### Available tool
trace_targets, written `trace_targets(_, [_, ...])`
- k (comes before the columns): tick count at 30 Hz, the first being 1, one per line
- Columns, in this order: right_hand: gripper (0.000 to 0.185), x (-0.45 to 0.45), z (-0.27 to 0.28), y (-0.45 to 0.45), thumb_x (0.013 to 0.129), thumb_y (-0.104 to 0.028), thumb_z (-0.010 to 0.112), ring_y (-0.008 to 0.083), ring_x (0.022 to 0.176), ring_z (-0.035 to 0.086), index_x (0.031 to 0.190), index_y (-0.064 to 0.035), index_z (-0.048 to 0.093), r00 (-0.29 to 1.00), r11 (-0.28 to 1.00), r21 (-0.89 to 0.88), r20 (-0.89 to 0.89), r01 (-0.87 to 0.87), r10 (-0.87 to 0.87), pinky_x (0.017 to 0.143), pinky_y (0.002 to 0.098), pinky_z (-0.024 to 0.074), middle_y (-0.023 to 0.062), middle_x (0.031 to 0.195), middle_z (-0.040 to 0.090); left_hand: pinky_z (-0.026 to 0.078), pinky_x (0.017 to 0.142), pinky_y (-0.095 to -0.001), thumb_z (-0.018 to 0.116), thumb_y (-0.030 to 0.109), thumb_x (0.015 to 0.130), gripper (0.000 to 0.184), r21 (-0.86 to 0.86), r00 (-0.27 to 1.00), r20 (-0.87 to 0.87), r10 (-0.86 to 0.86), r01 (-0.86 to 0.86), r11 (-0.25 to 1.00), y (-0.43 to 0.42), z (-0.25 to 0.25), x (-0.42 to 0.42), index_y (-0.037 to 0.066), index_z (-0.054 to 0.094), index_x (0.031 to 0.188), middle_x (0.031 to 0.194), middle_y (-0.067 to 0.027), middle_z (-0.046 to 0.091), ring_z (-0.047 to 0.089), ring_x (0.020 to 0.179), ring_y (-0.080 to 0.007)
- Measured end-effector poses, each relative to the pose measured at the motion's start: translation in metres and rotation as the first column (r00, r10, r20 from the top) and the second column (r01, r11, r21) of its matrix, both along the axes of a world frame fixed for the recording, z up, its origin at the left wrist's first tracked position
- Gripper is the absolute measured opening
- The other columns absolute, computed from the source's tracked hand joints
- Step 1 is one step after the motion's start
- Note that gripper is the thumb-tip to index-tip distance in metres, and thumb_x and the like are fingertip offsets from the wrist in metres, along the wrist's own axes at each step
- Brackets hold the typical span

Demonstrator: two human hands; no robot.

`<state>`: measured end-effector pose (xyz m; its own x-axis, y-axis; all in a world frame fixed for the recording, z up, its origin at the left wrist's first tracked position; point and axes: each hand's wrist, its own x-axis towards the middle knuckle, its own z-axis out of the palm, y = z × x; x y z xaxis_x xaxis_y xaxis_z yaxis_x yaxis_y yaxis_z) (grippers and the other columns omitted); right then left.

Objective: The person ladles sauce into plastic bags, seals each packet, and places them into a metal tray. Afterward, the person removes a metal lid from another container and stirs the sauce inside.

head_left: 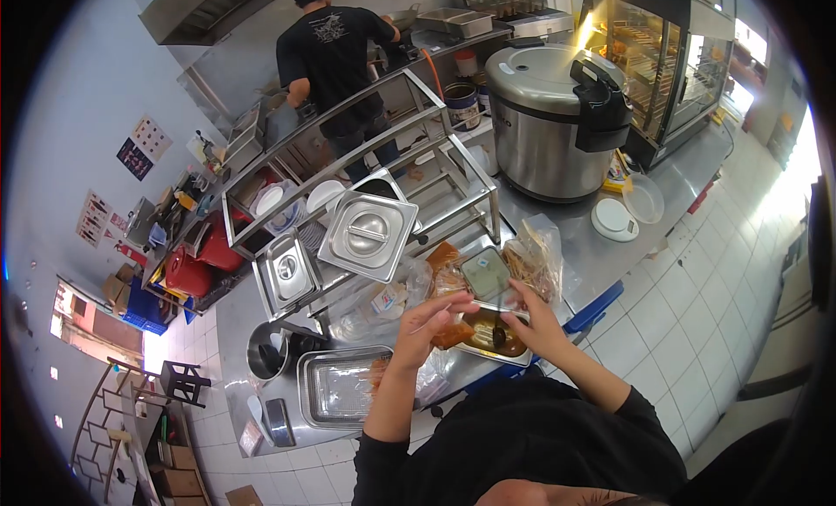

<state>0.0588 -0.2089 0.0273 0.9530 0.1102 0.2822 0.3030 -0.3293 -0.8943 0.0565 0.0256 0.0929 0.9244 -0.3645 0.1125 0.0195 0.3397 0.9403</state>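
My left hand (428,325) is raised over the counter with its fingers stretched out to the right. Just beneath its fingertips is an orange-brown piece (453,335) whose kind I cannot make out. My right hand (533,318) is open, thumb and fingers apart, at the right side of a steel pan (479,351) with yellowish-brown liquid. A dark ladle (498,335) stands in that liquid close to my right thumb; I see no grip on it. Beyond the pan sits a rectangular container (485,273) with greenish contents.
Thin sticks fill a plastic bag (542,255). Left of me lie a wire-lined tray (335,388), a phone (279,421) and a steel pot (268,349). Lidded pans (369,234) rest on a metal rack (453,171). A large cooker (550,123) stands behind; another person (335,66) works at the back.
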Motion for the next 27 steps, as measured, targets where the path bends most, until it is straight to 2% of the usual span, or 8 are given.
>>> trace_targets(1, [0.033, 0.001, 0.019, 0.003, 0.085, -0.011, 0.067, 0.0218, 0.104, 0.058, 0.115, -0.0009, 0.060, 0.996, 0.999, -0.004, 0.084, -0.040, 0.040, 0.091, 0.0371, 0.0443, 0.0121, 0.109, 0.060, 0.034, 0.107, -0.0410, 0.055, 0.024, 0.095, 0.040, 0.158, 0.973, 0.231, -0.024, -0.013, 0.987, -0.005, 0.009, 0.005, -0.003, 0.060, 0.124, 0.119, -0.0171, 0.065, 0.051, 0.125, -0.0278])
trace_targets(2, [0.033, 0.005, 0.034, 0.006, 0.085, -0.011, 0.067, 0.0218, 0.104, 0.058, 0.115, -0.0009, 0.060, 0.995, 0.999, -0.001, 0.086, -0.040, 0.040, 0.091, 0.0371, 0.0443, 0.0121, 0.109, 0.060, 0.034, 0.107, -0.0410, 0.055, 0.024, 0.095, 0.040, 0.162, 0.972, 0.232, -0.024, -0.014, 0.987, -0.010, 0.016, 0.009, -0.003, 0.060, 0.124, 0.119, -0.0171, 0.065, 0.051, 0.125, -0.0278])
trace_targets(4, [0.035, 0.014, 0.064, 0.010, 0.084, -0.018, 0.069, 0.0291, 0.099, 0.060, 0.115, -0.0036, 0.061, 0.868, 0.935, -0.035, 0.360, -0.354, 0.342, 0.088, 0.0381, 0.0454, 0.0115, 0.103, 0.062, 0.026, 0.112, -0.0420, 0.055, 0.025, 0.095, 0.038, 0.338, 0.876, 0.478, -0.064, -0.116, 0.934, -0.021, 0.025, 0.015, -0.003, 0.063, 0.119, 0.121, -0.0170, 0.064, 0.043, 0.132, -0.0290])
trace_targets(8, [0.014, 0.018, 0.091, 0.020, 0.088, -0.012, 0.065, 0.0207, 0.077, 0.064, 0.098, -0.0025, 0.067, 0.911, 0.923, 0.091, 0.220, -0.375, 0.349, 0.071, 0.0307, 0.0494, 0.0085, 0.085, 0.065, 0.036, 0.106, -0.0396, 0.058, 0.021, 0.094, 0.033, 0.257, 0.883, 0.468, 0.023, -0.160, 0.953, -0.028, 0.035, 0.016, -0.003, 0.065, 0.116, 0.119, -0.0172, 0.065, 0.052, 0.124, -0.0264])
trace_targets(10, [0.011, 0.021, 0.083, 0.028, 0.090, -0.010, 0.063, 0.0153, 0.066, 0.063, 0.093, -0.0001, 0.068, 0.897, 0.922, 0.161, 0.339, -0.352, 0.283, 0.061, 0.0262, 0.0482, 0.0069, 0.077, 0.066, 0.046, 0.096, -0.0352, 0.063, 0.015, 0.092, 0.026, 0.157, 0.976, 0.090, 0.196, -0.209, 0.965, -0.027, 0.041, 0.008, -0.003, 0.068, 0.110, 0.112, -0.0162, 0.068, 0.062, 0.108, -0.0218])
trace_targets(12, [0.012, 0.017, 0.078, 0.028, 0.091, -0.009, 0.061, 0.0111, 0.067, 0.063, 0.093, 0.0017, 0.067, 0.966, 0.916, 0.310, 0.133, -0.254, 0.222, 0.062, 0.0249, 0.0485, 0.0062, 0.076, 0.067, 0.052, 0.083, -0.0287, 0.066, 0.010, 0.090, 0.022, 0.142, 0.966, 0.127, 0.225, -0.242, 0.960, -0.010, 0.007, 0.009, -0.003, 0.069, 0.106, 0.103, -0.0141, 0.070, 0.067, 0.092, -0.0165])
trace_targets(18, [0.010, 0.015, 0.063, 0.040, 0.088, -0.008, 0.065, 0.0090, 0.064, 0.062, 0.089, 0.0012, 0.066, 0.946, 0.893, 0.320, 0.179, -0.317, 0.272, 0.061, 0.0226, 0.0484, 0.0049, 0.075, 0.066, 0.052, 0.075, -0.0259, 0.061, 0.012, 0.093, 0.020, 0.173, 0.884, 0.227, 0.408, -0.449, 0.877, -0.006, -0.007, -0.022, -0.004, 0.070, 0.101, 0.090, -0.0105, 0.072, 0.066, 0.082, -0.0145])
trace_targets(27, [0.012, 0.003, 0.045, 0.038, 0.079, -0.018, 0.070, 0.0175, 0.060, 0.061, 0.084, -0.0079, 0.067, 0.856, 0.883, -0.063, 0.222, -0.465, 0.466, 0.054, 0.0296, 0.0472, 0.0051, 0.070, 0.064, 0.050, 0.074, -0.0264, 0.062, 0.009, 0.091, 0.016, 0.420, 0.790, 0.416, 0.451, -0.607, 0.675, -0.014, -0.039, -0.075, -0.004, 0.070, 0.097, 0.088, -0.0118, 0.072, 0.067, 0.081, -0.0150])
